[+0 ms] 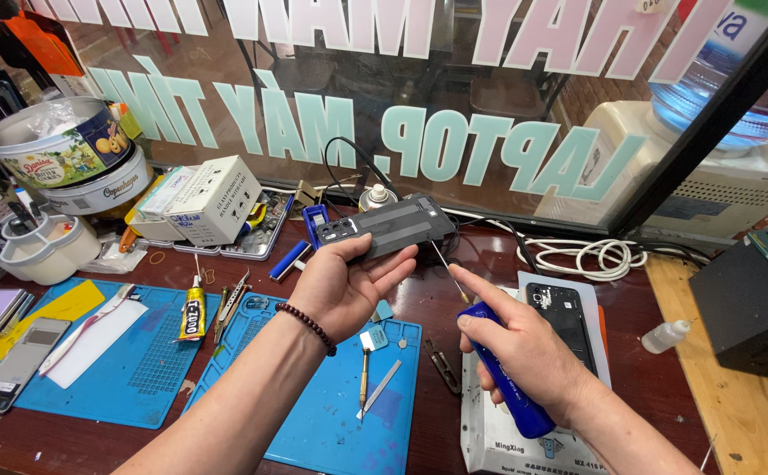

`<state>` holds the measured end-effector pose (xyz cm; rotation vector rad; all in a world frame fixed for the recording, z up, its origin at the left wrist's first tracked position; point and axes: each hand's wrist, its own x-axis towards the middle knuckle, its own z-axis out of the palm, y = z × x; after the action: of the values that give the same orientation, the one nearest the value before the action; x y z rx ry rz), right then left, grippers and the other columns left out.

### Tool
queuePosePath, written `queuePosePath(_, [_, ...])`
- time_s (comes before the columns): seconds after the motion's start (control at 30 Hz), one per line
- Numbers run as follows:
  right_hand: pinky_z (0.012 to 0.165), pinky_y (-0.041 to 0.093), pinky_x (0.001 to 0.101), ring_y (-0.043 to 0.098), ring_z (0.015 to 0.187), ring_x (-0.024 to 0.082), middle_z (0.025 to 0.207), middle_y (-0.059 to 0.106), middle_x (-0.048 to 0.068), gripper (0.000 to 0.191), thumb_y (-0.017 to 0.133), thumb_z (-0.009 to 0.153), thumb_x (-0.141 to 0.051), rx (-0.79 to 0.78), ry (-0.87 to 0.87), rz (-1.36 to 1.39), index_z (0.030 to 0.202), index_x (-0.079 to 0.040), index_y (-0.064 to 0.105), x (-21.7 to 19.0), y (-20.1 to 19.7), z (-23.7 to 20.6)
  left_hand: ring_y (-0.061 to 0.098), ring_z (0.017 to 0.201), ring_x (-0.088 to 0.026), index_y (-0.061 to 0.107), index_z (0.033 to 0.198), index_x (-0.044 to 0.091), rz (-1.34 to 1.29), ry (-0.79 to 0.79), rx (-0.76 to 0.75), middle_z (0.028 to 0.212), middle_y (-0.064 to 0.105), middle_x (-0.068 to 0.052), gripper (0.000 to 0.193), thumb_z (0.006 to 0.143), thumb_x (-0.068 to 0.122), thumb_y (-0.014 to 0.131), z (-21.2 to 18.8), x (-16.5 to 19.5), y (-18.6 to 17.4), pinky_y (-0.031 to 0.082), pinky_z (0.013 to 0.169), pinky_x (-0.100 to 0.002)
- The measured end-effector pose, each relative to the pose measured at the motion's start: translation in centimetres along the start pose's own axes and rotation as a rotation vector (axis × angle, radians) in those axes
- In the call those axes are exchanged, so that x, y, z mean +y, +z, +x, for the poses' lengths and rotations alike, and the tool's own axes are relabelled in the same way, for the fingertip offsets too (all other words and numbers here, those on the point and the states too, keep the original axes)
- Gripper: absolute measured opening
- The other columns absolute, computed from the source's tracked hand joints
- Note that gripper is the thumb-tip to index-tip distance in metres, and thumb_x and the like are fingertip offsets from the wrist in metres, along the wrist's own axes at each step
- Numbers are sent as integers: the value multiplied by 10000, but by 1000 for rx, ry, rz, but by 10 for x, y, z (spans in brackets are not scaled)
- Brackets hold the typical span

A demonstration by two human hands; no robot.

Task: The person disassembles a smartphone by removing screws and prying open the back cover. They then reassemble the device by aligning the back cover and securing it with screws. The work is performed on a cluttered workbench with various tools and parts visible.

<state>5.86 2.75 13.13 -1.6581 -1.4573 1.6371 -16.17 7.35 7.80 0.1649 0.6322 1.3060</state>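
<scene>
the left hand point(344, 286) is raised above the tabletop point(454, 290), its grip closed around a dark phone body point(388, 227) held flat and tilted, camera end to the left, so the exposed side faces up toward the person and can be reached from the right. the fingers wrap under the near edge and the thumb lies over the top, which steadies the piece in the air rather than on the mat. the right hand point(524, 352) has its grip clenched on a blue-handled screwdriver point(502, 374), forefinger stretched along the handle to guide it; the thin shaft points up and left, its tip just beside the lower right edge of the phone body, though whether it touches cannot be told.

below the hands lies a blue work mat point(331, 413) with a small scraper tool point(368, 352) and loose bits on it. a second phone point(564, 321) rests face down on a white pad to the right, near the right hand. further left sit a glue tube point(193, 310), tweezers point(232, 303) and another blue mat point(111, 369). a white box point(212, 200) and round tins point(67, 149) stand at the far left by the window.
</scene>
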Motion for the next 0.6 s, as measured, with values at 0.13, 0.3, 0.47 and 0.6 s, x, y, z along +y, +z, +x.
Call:
queuePosePath(0.13, [390,479,287,537,478,114,780,589,56,731,591,892,-254,1,4,14,1590,-409,435,1,0,0,653,1212,-420,444,1344,-139,-7,-5,7,1279,611,-317,419,1012,117,426,-3,0,0,583,1016,-486])
queuePosePath(0.3, [389,478,289,533,472,115,773,578,47,722,593,904,-250,5,0,17,1591,-401,430,2,-1,-1,652,1208,-419,448,1346,-125,-8,-9,-11,1284,613,-310,414,1008,115,428,-3,0,-1,577,1017,-490])
queuePosePath(0.47, [383,469,285,522,467,112,763,575,49,723,580,894,-233,7,-12,21,1586,-365,415,4,-3,1,653,1213,-416,447,1352,-131,-2,-9,-1,1291,610,-317,420,1016,121,427,-2,1,-2,575,1025,-486])
queuePosePath(0.6, [376,465,286,514,467,106,762,577,51,731,575,897,-223,7,-12,31,1594,-355,396,6,-5,2,647,1226,-421,439,1356,-138,-1,-12,25,1302,600,-330,424,1021,122,418,-2,0,-4,571,1036,-485])
